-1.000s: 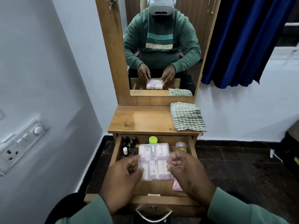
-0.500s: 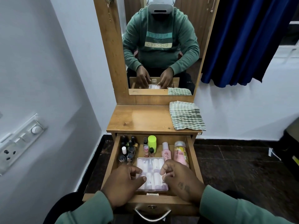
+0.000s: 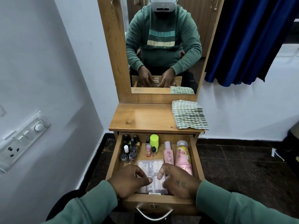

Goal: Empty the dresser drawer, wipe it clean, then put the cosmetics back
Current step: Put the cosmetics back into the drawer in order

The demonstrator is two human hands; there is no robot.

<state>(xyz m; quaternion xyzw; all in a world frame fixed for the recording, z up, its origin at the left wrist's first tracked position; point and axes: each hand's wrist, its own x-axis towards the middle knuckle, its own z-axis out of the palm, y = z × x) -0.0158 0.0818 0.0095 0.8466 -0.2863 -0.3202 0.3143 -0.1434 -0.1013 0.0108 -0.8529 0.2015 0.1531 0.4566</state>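
Both hands hold a clear plastic case (image 3: 153, 168) of small white bottles. The left hand (image 3: 129, 181) curls round its left edge with the thumb across the top, and the right hand (image 3: 179, 181) curls its fingers onto the right edge. The case lies flat at the front of the open wooden drawer (image 3: 196, 159). Behind it, dark nail polish bottles (image 3: 131, 147) stand at the back left, a lime-green capped bottle (image 3: 154, 141) stands in the middle, and two pink bottles (image 3: 182, 156) lie on the right. A folded green striped cloth (image 3: 189, 114) rests on the right of the dresser top (image 3: 142, 117), below the mirror (image 3: 161, 46).
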